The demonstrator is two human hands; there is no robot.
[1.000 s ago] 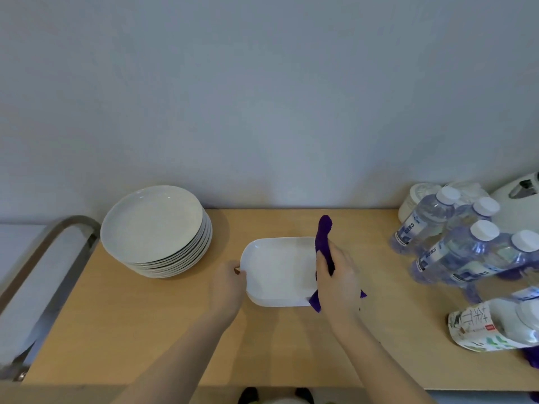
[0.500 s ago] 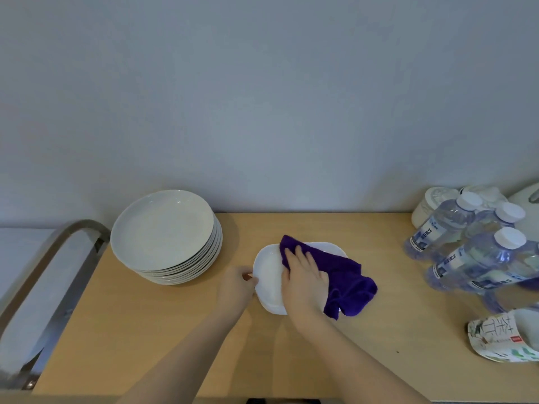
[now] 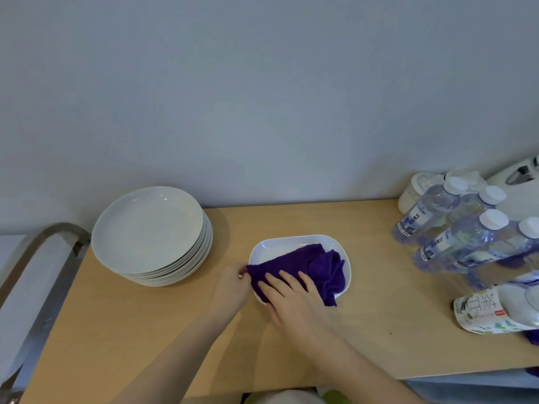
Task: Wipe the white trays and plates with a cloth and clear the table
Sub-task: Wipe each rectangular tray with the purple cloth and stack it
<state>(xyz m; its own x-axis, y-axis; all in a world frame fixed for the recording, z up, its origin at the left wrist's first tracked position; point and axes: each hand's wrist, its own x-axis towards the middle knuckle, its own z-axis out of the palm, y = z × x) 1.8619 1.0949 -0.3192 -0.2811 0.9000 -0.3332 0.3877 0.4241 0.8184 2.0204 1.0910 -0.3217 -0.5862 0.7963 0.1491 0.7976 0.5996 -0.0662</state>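
At the far left a curved metal rail [image 3: 35, 252] stands off the end of your wooden table [image 3: 145, 330]. Just inside it, near the wall, sits the stack of round white plates [image 3: 148, 228], well apart from your hands. Moving right, your left hand [image 3: 230, 290] is at the left edge of the white tray [image 3: 294, 242], fingers curled at the rim where the cloth's corner overhangs (whether they pinch rim, cloth or both cannot be told from here). The tray lies flat near the middle of the table, and the purple cloth [image 3: 318, 265] is spread and bunched inside it, covering most of the base. Your right hand [image 3: 291, 298] lies palm down on the near part of the cloth, fingers straight and slightly spread, pressing it onto the tray. Further right, a cluster of clear water bottles [image 3: 455, 237] with white caps stands by the wall, and a labelled bottle [image 3: 495, 313] lies on its side near the table's right edge.
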